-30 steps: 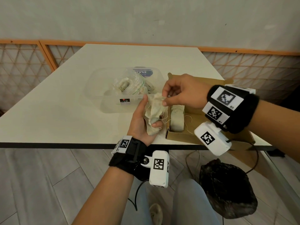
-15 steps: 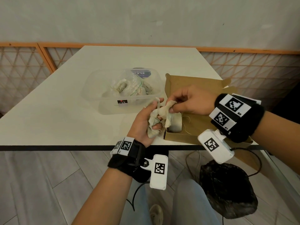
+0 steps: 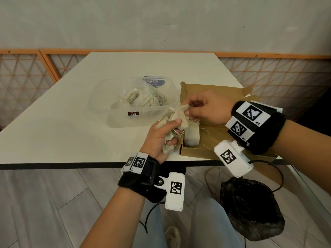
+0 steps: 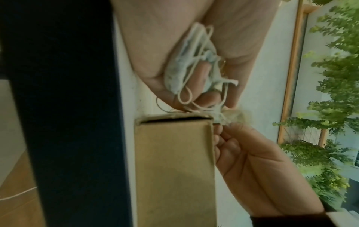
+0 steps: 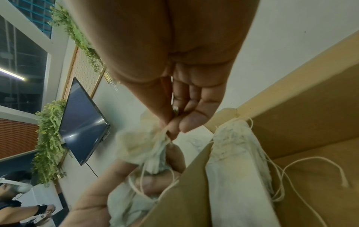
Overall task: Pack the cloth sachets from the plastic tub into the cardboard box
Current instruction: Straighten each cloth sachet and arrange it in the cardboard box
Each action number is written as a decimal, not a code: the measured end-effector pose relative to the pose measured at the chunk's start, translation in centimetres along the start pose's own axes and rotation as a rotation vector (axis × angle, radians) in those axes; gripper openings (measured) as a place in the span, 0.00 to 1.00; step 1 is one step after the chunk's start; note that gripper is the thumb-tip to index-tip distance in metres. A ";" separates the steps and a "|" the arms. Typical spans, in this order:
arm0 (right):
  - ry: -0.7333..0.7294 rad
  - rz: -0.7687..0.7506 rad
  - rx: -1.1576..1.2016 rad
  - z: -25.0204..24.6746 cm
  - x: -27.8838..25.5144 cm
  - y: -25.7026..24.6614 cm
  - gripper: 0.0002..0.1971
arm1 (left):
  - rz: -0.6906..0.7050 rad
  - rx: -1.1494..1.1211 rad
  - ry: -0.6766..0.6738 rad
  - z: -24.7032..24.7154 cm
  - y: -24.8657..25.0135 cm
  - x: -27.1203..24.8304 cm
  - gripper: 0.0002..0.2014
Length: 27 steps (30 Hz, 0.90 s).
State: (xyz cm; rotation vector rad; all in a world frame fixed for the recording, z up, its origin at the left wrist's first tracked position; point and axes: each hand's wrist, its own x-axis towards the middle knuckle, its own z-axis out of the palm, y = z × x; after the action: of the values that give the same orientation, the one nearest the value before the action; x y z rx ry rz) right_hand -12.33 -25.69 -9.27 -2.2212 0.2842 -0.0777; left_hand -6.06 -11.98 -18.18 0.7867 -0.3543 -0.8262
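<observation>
Your left hand point(image 3: 157, 138) sits just below the centre of the head view, at the table's point(image 3: 71, 122) near edge, its fingers curled round a crumpled cloth sachet point(image 3: 176, 120). In the left wrist view, loose drawstring loops hang out of that fist point(image 4: 194, 66) and over the fingertips. Your right hand point(image 3: 206, 110) comes in from the right, above the box point(image 3: 220, 133), and pinches the top of the same sachet between thumb and forefinger; the other fingers are loosely bent. The right wrist view shows that pinch point(image 5: 174, 122) closed on the gathered neck of the cloth point(image 5: 143, 147), with the left hand's fingers point(image 5: 155, 182) wrapped round the bundle beneath it.

The sachet is held between the tub point(image 3: 125, 119) and the box, just off the box's left wall, above the table and not inside either one. Whether your left hand holds 1 sachet or more, the frames do not settle.

The cardboard box lies open at centre right of the head view, its flaps folded outward. 1 packed sachet point(image 3: 192, 136) lies against the left wall inside it, its strings trailing across the box floor; the right wrist view shows it point(image 5: 237, 169) lying along that wall.

The clear plastic tub stands left of the box, near the frame's centre, with a heap of sachets point(image 3: 139, 99) inside and a small dark label on its near wall.

A dark bag point(image 3: 250, 210) lies on the floor at lower right, under the table edge.
</observation>
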 end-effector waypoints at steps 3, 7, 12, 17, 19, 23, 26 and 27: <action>0.025 0.006 0.070 0.1 0.1 0.1 0.12 | 0.010 0.023 0.065 0.1 0.1 -0.1 0.04; -0.015 -0.018 0.059 0.4 -0.3 -0.1 0.10 | 0.023 0.045 0.073 0.2 0.1 0.1 0.04; 0.023 -0.007 0.064 0.2 -0.3 -0.1 0.05 | -0.014 -0.049 0.067 0.2 0.4 0.0 0.05; -0.001 -0.028 0.119 0.2 -0.2 -0.4 0.10 | 0.007 0.042 0.031 0.2 0.1 0.1 0.11; 0.007 -0.039 0.115 0.2 -0.3 -0.5 0.11 | 0.014 0.067 0.030 0.3 0.0 0.1 0.16; 0.039 -0.032 0.079 0.1 -0.4 -0.2 0.14 | 0.003 0.022 0.088 0.2 0.1 0.2 0.14; 0.080 -0.004 0.063 -0.1 -0.6 0.2 0.12 | -0.010 -0.017 0.123 0.0 0.1 0.2 0.08; 0.098 0.003 0.063 -0.2 -0.7 0.3 0.12 | -0.011 -0.032 0.129 -0.1 0.2 0.2 0.07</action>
State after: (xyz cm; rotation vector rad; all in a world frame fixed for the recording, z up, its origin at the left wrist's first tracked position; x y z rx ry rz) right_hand -13.10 -25.86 -9.36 -2.1576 0.3342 -0.1912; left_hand -5.81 -12.04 -18.10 0.8087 -0.2217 -0.7852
